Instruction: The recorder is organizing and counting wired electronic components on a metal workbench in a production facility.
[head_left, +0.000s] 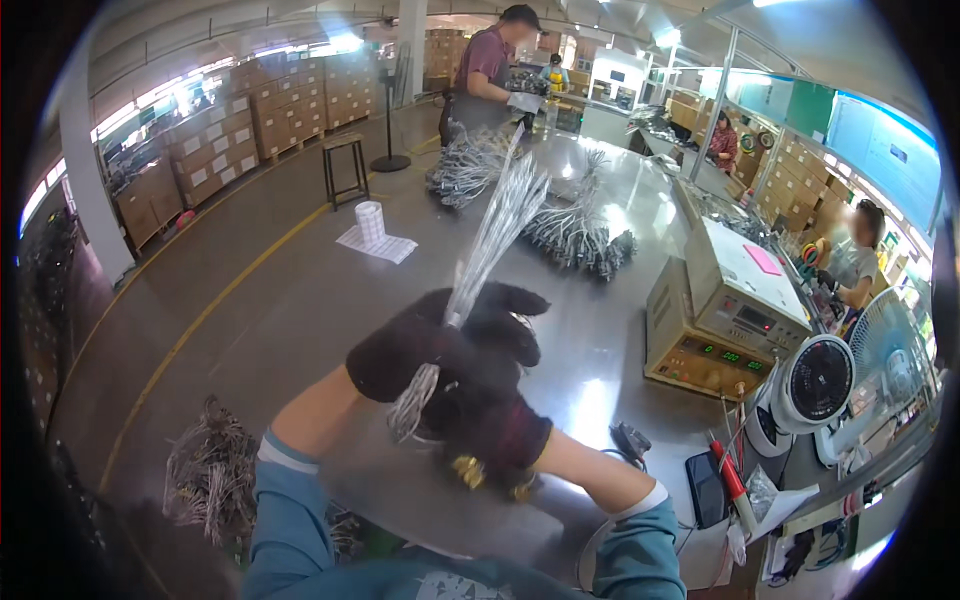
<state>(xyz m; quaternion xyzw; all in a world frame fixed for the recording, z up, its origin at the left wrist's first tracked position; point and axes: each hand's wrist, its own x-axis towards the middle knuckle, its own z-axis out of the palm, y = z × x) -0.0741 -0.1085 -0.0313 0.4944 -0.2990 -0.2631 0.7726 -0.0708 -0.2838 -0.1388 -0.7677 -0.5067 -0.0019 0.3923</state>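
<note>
A bundle of silvery-grey cables (497, 225) rises from my hands over the metal table, tilted a little right, its far end fanned out. My left hand (405, 345), in a dark glove, is closed around the bundle's lower part. Looped cable ends stick out beneath it. Pressed against the same bundle, my right hand (495, 425) is closed too, in a dark glove with a reddish cuff; its fingers are partly hidden and blurred. Gold-coloured connectors (468, 470) show below the right hand. Where the two gloves overlap, I cannot make out each finger.
Heaps of similar cables (580, 235) lie farther along the table (590, 345). Two stacked test instruments (725, 310), a small fan (820, 380), a phone (706, 490) and a red-handled tool (733, 470) are at right. A white roll (370, 222) stands left. A person (490, 75) stands beyond.
</note>
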